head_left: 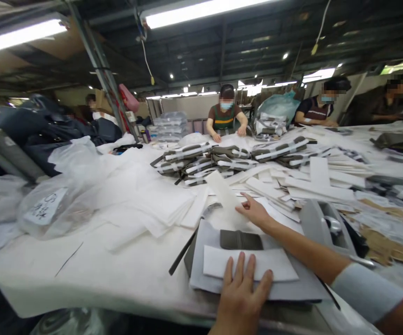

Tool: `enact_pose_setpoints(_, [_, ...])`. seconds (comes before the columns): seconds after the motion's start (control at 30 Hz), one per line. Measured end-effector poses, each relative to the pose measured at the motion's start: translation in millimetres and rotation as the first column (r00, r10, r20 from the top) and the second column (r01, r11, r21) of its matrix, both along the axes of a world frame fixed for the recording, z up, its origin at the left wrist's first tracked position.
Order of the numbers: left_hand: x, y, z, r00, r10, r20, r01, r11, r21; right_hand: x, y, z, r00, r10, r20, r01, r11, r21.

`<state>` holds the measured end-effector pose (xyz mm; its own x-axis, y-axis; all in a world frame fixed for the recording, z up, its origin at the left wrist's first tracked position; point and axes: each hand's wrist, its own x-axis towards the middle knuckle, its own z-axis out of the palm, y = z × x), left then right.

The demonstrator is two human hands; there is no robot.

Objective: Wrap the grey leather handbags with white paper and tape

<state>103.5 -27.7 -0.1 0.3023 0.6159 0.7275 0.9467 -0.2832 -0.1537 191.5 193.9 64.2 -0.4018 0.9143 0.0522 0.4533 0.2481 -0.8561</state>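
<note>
My left hand (239,291) lies palm down with spread fingers on a white padding strip (222,263). That strip rests on a light grey panel (201,237), on top of what looks like a grey-brown bag, with a dark strap sticking out at the left. A folded dark olive piece (241,240) sits just above the strip. Farther out, my right hand (255,211) pinches a second white strip (220,190), which is raised at a slant and blurred. Its index finger points outward.
Right of the bag stands a grey tape dispenser (321,228). Loose white strips (321,186) and stacked olive bundles (201,160) lie beyond. White sheets (159,204) and a labelled plastic bag (55,209) are at the left. A masked co-worker (226,114) works across the table.
</note>
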Motion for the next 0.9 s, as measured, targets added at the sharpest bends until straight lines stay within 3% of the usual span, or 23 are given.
enact_pose_setpoints(0.1, [2.2,4.2,-3.0,0.999,-0.014,0.032,0.012,0.998,0.069,-25.7,5.7,13.7,0.973,0.027,-0.230,-0.066,0.984,-0.163])
enact_pose_setpoints(0.2, [7.1,8.6,-11.0,0.995,-0.008,0.103,-0.002,0.995,0.098,-76.2,12.1,19.8,0.979,0.054,-0.196,-0.107,0.957,-0.270])
enact_pose_setpoints(0.3, [14.1,14.2,-25.3,0.978,-0.015,0.209,-0.017,0.988,0.151,-125.9,16.8,12.9,0.993,-0.006,-0.121,-0.035,0.940,-0.339])
enact_pose_setpoints(0.43, [22.7,23.7,-43.2,0.956,-0.063,0.288,-0.006,0.973,0.231,-148.3,18.9,2.4,0.994,-0.091,-0.068,0.065,0.948,-0.311])
enact_pose_setpoints(0.5, [26.1,27.4,-48.0,0.943,-0.069,0.326,-0.019,0.966,0.259,-135.4,23.9,7.3,0.989,-0.128,-0.078,0.102,0.957,-0.271])
enact_pose_setpoints(0.57, [28.0,29.1,-49.5,0.934,-0.071,0.351,-0.031,0.960,0.278,-107.4,35.9,23.0,0.978,-0.186,-0.095,0.162,0.962,-0.219])
enact_pose_setpoints(0.77, [19.2,22.6,-40.7,0.955,-0.089,0.283,0.036,0.982,0.187,26.4,81.8,99.5,0.899,-0.438,0.029,0.439,0.895,-0.076])
enact_pose_setpoints(0.83, [13.4,17.4,-34.1,0.964,-0.084,0.251,0.052,0.990,0.133,67.2,78.2,114.5,0.874,-0.478,0.090,0.480,0.877,0.005])
enact_pose_setpoints(0.9, [7.6,10.6,-25.3,0.974,-0.080,0.212,0.072,0.996,0.044,98.1,59.2,118.4,0.868,-0.478,0.135,0.469,0.878,0.094])
